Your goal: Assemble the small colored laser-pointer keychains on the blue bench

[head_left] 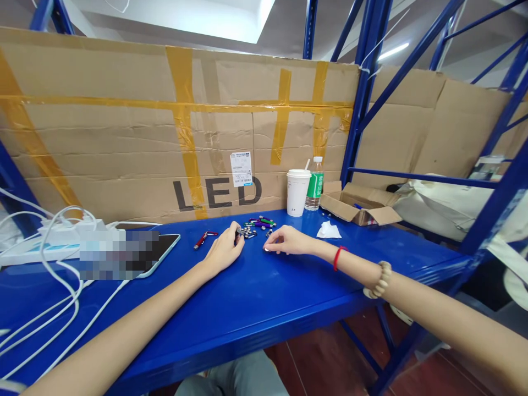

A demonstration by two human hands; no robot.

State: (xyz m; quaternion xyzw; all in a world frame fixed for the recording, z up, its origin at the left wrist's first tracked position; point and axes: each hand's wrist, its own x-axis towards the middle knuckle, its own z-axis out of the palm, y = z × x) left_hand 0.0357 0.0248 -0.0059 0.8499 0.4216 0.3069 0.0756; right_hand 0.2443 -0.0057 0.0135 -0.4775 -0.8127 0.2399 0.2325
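My left hand [225, 247] rests on the blue tabletop with its fingers curled at the edge of a small pile of shiny metal pieces [249, 233]. Something dark and metallic shows at its fingertips, too small to name. My right hand [289, 240] is at the other side of the pile, thumb and fingers drawn together in a pinch low over the table; what is in them, if anything, I cannot make out. Behind the pile lie several small purple and green metallic tubes [264, 222]. A red tube with a clip [202, 240] lies left of my left hand.
A white paper cup [297, 192] with a straw and a green-labelled bottle [315, 184] stand at the back. Right of them are a crumpled tissue [329, 230] and an open cardboard box [358, 204]. A phone [167, 247] and white cables [76, 291] occupy the left.
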